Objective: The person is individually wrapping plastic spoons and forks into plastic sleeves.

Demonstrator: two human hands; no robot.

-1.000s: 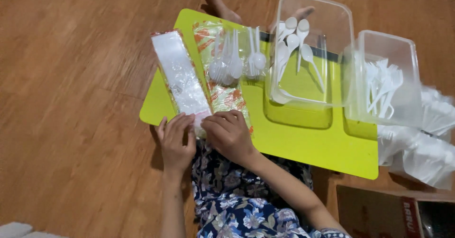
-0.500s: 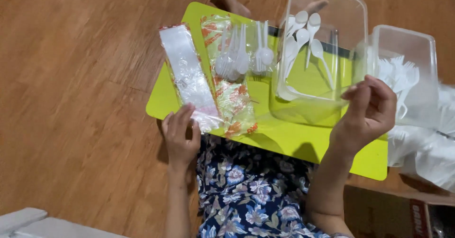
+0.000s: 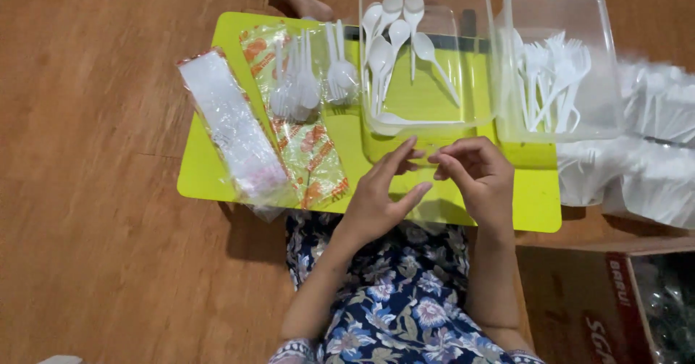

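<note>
Grips: our left hand (image 3: pixel 376 197) lies open, our right hand (image 3: pixel 474 172) curls empty, both poised before the spoon tub (image 3: pixel 427 118).

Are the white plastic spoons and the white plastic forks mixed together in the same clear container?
No, the spoons lie in one clear container, while the forks sit apart in a second clear container beside it.

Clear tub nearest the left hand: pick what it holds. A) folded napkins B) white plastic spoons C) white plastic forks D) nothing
B: the clear tub just beyond the left hand holds white plastic spoons, their rounded bowls showing; the forks sit in the other tub to the right.
</note>
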